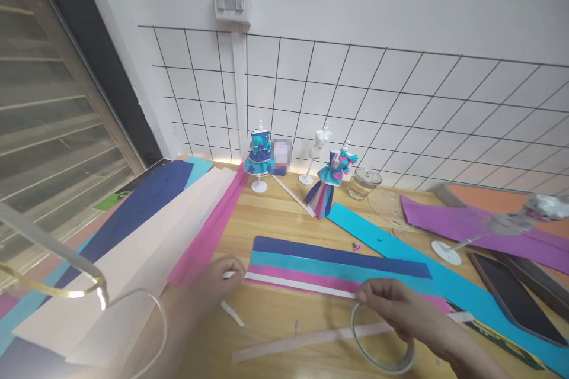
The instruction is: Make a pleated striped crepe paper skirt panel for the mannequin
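Note:
A panel of layered crepe paper strips (338, 263) in navy, teal and pink lies on the wooden table (275, 213). Along its near edge runs a white strip of double-sided tape (302, 285). My left hand (217, 281) pinches the left end of that tape. My right hand (395, 305) pinches the tape's right end, and a tape roll (382, 340) hangs around its fingers.
Sheets of navy, cream and pink paper (146, 249) lie at left. Small mannequins in paper dresses (260, 157) (331, 180) stand at the back beside a glass jar (364, 183). A teal strip (400, 249), purple paper (471, 225) and a phone (511, 296) lie at right.

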Available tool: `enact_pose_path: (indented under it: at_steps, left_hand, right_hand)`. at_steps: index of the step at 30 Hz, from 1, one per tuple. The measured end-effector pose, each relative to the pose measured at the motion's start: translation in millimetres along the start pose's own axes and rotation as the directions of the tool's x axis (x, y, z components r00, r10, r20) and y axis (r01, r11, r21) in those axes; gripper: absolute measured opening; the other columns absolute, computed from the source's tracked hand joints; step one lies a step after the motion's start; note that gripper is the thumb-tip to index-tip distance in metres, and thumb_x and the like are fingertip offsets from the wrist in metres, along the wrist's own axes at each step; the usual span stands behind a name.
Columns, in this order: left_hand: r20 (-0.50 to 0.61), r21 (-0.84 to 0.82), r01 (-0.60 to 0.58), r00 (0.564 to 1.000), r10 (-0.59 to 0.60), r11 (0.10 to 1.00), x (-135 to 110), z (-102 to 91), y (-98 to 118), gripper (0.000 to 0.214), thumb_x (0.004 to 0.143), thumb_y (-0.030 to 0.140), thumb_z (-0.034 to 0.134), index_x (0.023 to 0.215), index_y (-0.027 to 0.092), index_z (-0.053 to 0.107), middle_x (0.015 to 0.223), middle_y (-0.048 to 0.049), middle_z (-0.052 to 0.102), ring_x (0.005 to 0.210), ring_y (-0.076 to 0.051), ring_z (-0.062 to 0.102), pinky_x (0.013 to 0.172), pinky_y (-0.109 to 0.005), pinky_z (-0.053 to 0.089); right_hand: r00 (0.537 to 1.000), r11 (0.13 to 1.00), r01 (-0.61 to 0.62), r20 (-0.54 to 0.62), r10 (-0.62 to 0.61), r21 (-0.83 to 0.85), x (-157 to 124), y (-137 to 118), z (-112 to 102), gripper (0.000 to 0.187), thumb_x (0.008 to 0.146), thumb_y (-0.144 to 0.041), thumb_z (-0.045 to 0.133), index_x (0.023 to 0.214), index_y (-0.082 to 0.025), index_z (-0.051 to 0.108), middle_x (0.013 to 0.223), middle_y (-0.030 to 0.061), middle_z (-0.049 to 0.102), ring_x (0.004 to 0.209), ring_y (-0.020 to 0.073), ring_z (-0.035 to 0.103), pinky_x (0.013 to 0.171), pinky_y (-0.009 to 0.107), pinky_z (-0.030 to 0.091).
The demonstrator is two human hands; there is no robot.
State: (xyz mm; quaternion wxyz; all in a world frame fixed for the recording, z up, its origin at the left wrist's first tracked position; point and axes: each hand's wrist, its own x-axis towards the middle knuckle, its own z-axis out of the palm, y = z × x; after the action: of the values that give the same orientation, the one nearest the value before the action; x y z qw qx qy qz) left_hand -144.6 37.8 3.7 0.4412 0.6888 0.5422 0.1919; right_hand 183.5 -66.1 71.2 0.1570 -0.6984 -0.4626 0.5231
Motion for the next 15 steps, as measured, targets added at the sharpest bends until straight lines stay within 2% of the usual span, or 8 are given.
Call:
enact_pose_path:
  at_steps: [3,6,9,12,15]
  left_hand:
    - [0.062,-0.033,0.068,0.996,-0.066,0.997,-1.3,4.4,3.2,0.023,0.069,0.038,0.044,0.067,0.019,0.056,0.056,0.002,0.055,0.055,-0.014,0.05,0.052,-0.023,0.034]
    - [0.101,-0.036,0.12,0.988,-0.116,0.992,-2.4,8.1,6.2,0.024,0.07,0.039,0.043,0.068,0.018,0.055,0.05,0.0033,0.052,0.05,-0.013,0.047,0.048,-0.022,0.032]
    - [0.088,-0.031,0.122,0.989,-0.119,0.992,-2.8,9.2,8.5,0.023,0.07,0.039,0.042,0.066,0.019,0.053,0.049,0.0036,0.051,0.049,-0.013,0.046,0.047,-0.022,0.031]
    - [0.085,-0.027,0.132,0.988,-0.129,0.991,-2.9,9.2,9.9,0.022,0.07,0.038,0.042,0.066,0.019,0.052,0.049,0.0035,0.052,0.048,-0.013,0.046,0.046,-0.022,0.03]
    - [0.078,-0.025,0.155,0.985,-0.153,0.988,-2.2,10.1,10.2,0.021,0.069,0.037,0.043,0.065,0.018,0.052,0.048,0.0034,0.052,0.046,-0.013,0.046,0.045,-0.022,0.03]
  right_hand:
    - [0.998,0.997,0.019,-0.064,-0.024,-0.075,8.4,6.1,-4.9,0.039,0.075,-0.056,0.046,0.064,-0.019,0.042,0.055,-0.0071,0.021,0.047,0.0063,0.018,0.04,0.02,0.015]
    - [0.987,0.968,0.078,-0.122,-0.109,-0.24,20.2,11.2,-5.2,0.033,0.074,-0.049,0.048,0.064,-0.018,0.048,0.055,-0.0052,0.029,0.051,0.0081,0.024,0.045,0.022,0.019]
    - [0.979,0.928,0.035,-0.175,-0.107,-0.371,29.3,13.4,-1.6,0.026,0.073,-0.041,0.051,0.063,-0.017,0.053,0.055,-0.0028,0.038,0.053,0.0095,0.03,0.048,0.022,0.022]
    - [0.978,0.927,-0.003,-0.193,-0.075,-0.374,33.2,10.5,2.1,0.023,0.07,-0.038,0.053,0.06,-0.017,0.052,0.057,-0.0014,0.042,0.052,0.0093,0.033,0.047,0.022,0.023]
    - [0.987,0.955,-0.063,-0.158,0.017,-0.29,34.9,5.2,2.3,0.023,0.069,-0.036,0.053,0.056,-0.018,0.046,0.05,-0.0043,0.033,0.045,0.0069,0.025,0.042,0.021,0.02]
